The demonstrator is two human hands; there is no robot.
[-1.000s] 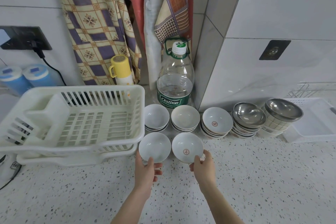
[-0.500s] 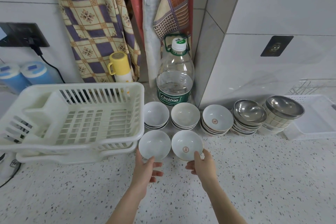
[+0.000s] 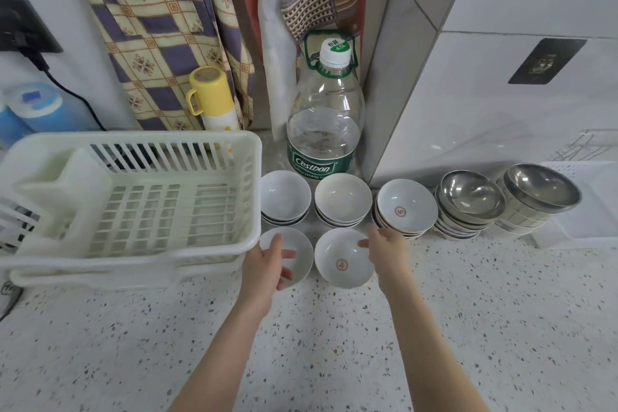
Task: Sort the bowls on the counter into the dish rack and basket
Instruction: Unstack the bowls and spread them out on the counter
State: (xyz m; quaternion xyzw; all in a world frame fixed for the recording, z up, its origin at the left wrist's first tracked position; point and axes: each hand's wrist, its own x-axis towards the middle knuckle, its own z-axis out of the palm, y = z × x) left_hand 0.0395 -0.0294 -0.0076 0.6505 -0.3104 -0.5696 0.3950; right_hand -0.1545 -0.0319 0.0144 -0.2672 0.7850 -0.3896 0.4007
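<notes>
So the speckled counter takes up most of what I see, and my white dish rack sits at its left edge, nothing in it yet. On the right edge there's a clear basket pushed up against the back wall. A big water bottle stands in the back corner with a yellow flask left of it, behind the rack.

Bowls run along the back of the counter: a white stack just beside the rack, a cream stack, a stack with a red mark, then two steel stacks, the far one touching the basket. In front of them are two single bowls, a plain white one and one with a red stamp, sitting almost rim to rim.

Both my forearms reach in from the near edge. My left hand is over the plain bowl, fingers spread and loose, not gripping anything. My right hand is at the right rim of the stamped bowl, reaching toward the red-mark stack, fingers relaxed too, nothing held.
</notes>
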